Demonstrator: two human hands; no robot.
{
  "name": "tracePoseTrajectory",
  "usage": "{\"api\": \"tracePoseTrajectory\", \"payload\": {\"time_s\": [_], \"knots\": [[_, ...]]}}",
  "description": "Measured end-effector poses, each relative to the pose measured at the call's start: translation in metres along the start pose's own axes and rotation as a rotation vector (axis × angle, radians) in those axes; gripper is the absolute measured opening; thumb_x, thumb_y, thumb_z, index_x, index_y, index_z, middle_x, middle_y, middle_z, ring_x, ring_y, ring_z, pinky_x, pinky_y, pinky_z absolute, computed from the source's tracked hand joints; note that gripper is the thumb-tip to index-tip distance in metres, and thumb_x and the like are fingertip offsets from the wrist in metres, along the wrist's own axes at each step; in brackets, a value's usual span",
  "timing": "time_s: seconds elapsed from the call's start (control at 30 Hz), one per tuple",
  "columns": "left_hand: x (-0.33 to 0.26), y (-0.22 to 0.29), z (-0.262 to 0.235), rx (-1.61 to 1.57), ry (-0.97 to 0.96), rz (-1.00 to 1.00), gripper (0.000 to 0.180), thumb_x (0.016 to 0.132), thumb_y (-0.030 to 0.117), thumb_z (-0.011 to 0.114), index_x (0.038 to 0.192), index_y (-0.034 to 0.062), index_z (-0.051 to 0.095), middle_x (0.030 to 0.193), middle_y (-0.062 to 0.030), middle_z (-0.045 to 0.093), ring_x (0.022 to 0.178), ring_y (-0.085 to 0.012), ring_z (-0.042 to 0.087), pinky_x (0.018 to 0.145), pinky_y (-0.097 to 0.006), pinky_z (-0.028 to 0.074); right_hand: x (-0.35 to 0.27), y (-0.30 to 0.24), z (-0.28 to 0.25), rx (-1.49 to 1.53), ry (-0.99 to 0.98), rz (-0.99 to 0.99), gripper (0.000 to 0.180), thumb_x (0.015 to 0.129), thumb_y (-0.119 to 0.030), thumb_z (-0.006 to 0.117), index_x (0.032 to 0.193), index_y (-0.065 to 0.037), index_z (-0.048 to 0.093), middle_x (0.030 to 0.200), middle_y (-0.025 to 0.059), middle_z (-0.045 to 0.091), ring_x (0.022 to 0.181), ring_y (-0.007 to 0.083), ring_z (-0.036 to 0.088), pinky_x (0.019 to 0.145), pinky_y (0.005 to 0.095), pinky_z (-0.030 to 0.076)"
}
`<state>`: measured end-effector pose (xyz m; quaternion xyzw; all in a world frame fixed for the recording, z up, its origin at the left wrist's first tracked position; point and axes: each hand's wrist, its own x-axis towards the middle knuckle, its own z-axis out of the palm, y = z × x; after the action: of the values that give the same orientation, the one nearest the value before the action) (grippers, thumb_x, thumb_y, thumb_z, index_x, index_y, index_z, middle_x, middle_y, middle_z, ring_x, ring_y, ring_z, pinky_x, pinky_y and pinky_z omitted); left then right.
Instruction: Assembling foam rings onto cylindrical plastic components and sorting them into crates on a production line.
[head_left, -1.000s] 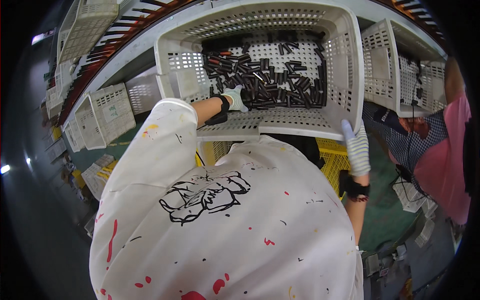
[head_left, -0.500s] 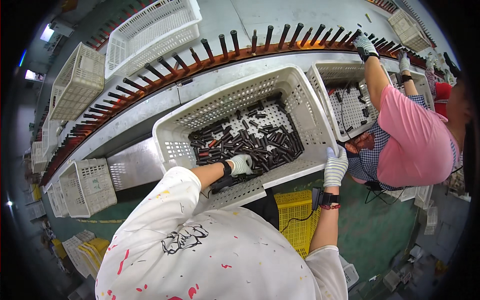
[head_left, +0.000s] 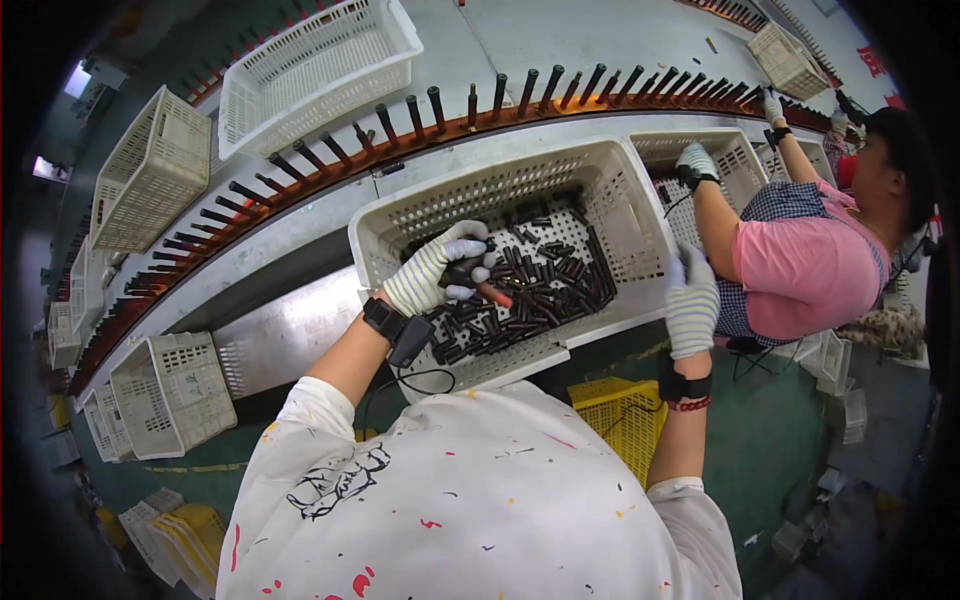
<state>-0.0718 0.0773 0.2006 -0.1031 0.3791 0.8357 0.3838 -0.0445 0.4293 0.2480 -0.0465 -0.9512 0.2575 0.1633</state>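
Head view: left hand (head_left: pixel 438 272) over left side of white crate (head_left: pixel 628 215), fingers clamped on dark pieces (head_left: pixel 460 272) and red tube (head_left: pixel 495 296), loose black tubes (head_left: pixel 560 290) across crate floor, right hand (head_left: pixel 692 304) at near right corner, finger grip unclear

View count: 1. Mount: the person's head, left of 2 wide fisheye cameras worn side by side. Orientation: upright, unmirrored, facing steeply down and forward. Nearest: the person's white shirt (head_left: pixel 480 500), below the lens, filling the near middle. Next in range: left hand (head_left: pixel 435 270), right hand (head_left: pixel 692 308) and large white crate (head_left: pixel 618 212), within close view beyond the shirt. Far: row of dark upright rods (head_left: pixel 435 110), bent to an arc. Right: co-worker in pink (head_left: pixel 815 275), seen from above. Far left: stacked crates (head_left: pixel 155 170), farther off. Border: dark rounded rim, heaviest at left and right.
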Motion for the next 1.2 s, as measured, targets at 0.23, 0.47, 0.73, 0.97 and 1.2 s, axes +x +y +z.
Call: {"api": "tracePoseTrajectory", "payload": {"time_s": [0.23, 0.47, 0.73, 0.97, 1.2], "knots": [[-0.02, 0.024, 0.037, -0.261, -0.454, 0.124, 0.021, 0.089, 0.015, 0.054, 0.11, 0.0174, 0.05, 0.088, -0.0074, 0.05, 0.067, -0.0126, 0.048, 0.039, -0.016, 0.034, 0.004, -0.147, 0.037, 1.132, -0.72, 0.142, 0.037, 0.097, -0.025, 0.046, 0.124, 0.0, 0.052, 0.111, 0.0099, 0.06, 0.1, 0.0164, 0.057, 0.089, 0.0296, 0.045], [-0.013, 0.029, 0.017, -0.407, -0.526, 0.165, 0.023, 0.09, 0.013, 0.052, 0.113, 0.0139, 0.054, 0.089, -0.0109, 0.05, 0.068, -0.0146, 0.049, 0.038, -0.016, 0.035, 0.005, -0.157, 0.038, 1.282, -0.947, 0.315, 0.042, 0.096, -0.028, 0.048, 0.125, 0.003, 0.049, 0.109, 0.0136, 0.062, 0.1, 0.0182, 0.06, 0.089, 0.0302, 0.048], [-0.004, 0.034, 0.026, -0.031, -0.144, 0.18, 0.019, 0.088, 0.019, 0.053, 0.106, 0.0127, 0.052, 0.079, -0.0035, 0.055, 0.057, -0.0067, 0.044, 0.042, -0.019, 0.034, -0.006, -0.166, 0.108, 0.876, -0.218, 0.06, 0.02, 0.09, -0.012, 0.06, 0.103, 0.002, 0.065, 0.077, 0.0012, 0.063, 0.067, 0.007, 0.055, 0.063, 0.0241, 0.048], [0.008, 0.022, 0.007, -0.164, 0.016, 0.238, 0.022, 0.09, 0.015, 0.05, 0.111, 0.0159, 0.05, 0.078, -0.0029, 0.058, 0.063, -0.0104, 0.056, 0.044, -0.02, 0.038, 0.02, -0.162, 0.136, 0.963, -0.51, 0.107, 0.022, 0.09, -0.013, 0.058, 0.104, 0.003, 0.063, 0.079, 0.0034, 0.066, 0.067, 0.0097, 0.057, 0.061, 0.0242, 0.047], [0.01, 0.024, -0.004, 0.155, 0.121, 0.575, 0.038, 0.09, 0.017, 0.05, 0.126, 0.0067, 0.046, 0.109, -0.007, 0.057, 0.1, -0.0136, 0.055, 0.085, -0.023, 0.044, 0.023, -0.179, 0.148, 0.62, -0.535, -0.056, 0.022, 0.091, -0.008, 0.055, 0.109, 0.004, 0.059, 0.092, 0.0064, 0.065, 0.082, 0.0071, 0.058, 0.072, 0.0205, 0.048]]}}
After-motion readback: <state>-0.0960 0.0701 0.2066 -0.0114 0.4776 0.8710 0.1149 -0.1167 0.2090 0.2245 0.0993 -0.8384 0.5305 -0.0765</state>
